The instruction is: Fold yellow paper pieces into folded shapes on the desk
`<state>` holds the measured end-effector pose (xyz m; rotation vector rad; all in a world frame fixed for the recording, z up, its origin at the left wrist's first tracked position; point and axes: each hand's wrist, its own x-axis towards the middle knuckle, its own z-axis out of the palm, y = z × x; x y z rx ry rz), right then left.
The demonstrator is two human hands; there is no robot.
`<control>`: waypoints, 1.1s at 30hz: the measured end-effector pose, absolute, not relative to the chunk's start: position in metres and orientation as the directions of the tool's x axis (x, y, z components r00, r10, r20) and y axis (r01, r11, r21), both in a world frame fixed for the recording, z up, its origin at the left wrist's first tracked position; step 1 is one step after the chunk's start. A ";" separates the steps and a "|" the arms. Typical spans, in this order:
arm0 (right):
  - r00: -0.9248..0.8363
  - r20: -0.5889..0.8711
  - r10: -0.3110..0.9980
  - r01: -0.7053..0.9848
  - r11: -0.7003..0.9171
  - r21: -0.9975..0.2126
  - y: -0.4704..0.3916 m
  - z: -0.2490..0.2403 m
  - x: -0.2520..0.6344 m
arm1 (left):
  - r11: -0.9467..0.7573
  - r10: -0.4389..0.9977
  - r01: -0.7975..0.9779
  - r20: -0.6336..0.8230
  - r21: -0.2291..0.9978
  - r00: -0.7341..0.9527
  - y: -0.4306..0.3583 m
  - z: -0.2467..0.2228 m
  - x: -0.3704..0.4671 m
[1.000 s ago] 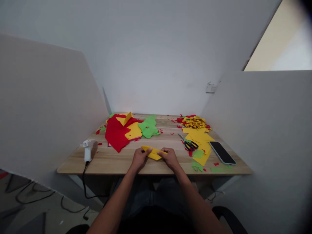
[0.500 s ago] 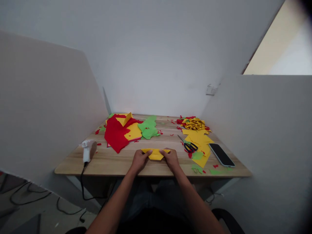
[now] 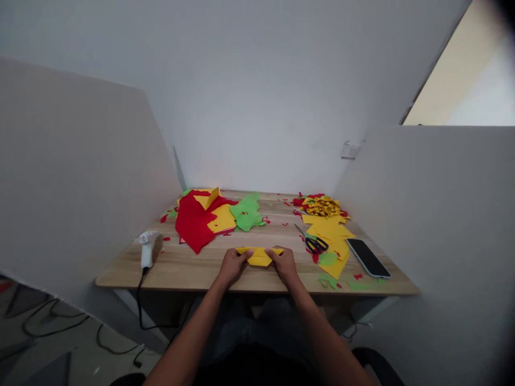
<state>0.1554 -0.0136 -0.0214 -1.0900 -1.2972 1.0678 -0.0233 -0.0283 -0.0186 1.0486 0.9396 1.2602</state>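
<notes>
A piece of folded yellow paper [image 3: 259, 258] is held between my two hands, near the front edge of the table. My left hand [image 3: 233, 265] pinches its left end, with the thumb on top. At its right end, my right hand [image 3: 284, 264] grips it the same way. The paper has a wide upper edge and slanting sides that narrow toward me. The fingers beneath the paper are hidden.
Red sheets [image 3: 193, 222] and green paper [image 3: 246, 213] lie at the back left, a white glue gun [image 3: 146, 252] at the left. To the right are scissors [image 3: 314, 242], yellow sheets [image 3: 330, 230], a crinkled yellow paper pile [image 3: 322, 206] and a phone [image 3: 367, 258]. Partitions flank the table [image 3: 189, 276].
The view has shifted slightly. Both hands keep hold of the yellow paper in nearly the same place on its ends.
</notes>
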 end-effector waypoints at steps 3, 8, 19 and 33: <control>0.014 0.175 0.985 0.018 0.174 -0.984 -0.013 -0.022 0.156 | 0.013 0.992 -0.276 0.022 0.961 0.122 -0.029 -0.018 -0.023; 0.012 0.149 0.989 -0.100 0.149 -0.984 -0.012 -0.023 0.154 | -0.045 0.999 -0.243 0.044 0.969 -0.006 -0.031 -0.013 -0.018; 0.013 0.040 0.999 -0.133 0.041 -0.990 -0.016 -0.020 0.135 | -0.118 0.988 -0.107 0.106 0.987 -0.115 -0.031 -0.017 0.004; 0.230 0.177 0.957 -0.107 0.205 -0.973 -0.016 -0.030 0.148 | -0.078 0.989 -0.224 0.046 0.972 -0.142 -0.029 -0.023 0.004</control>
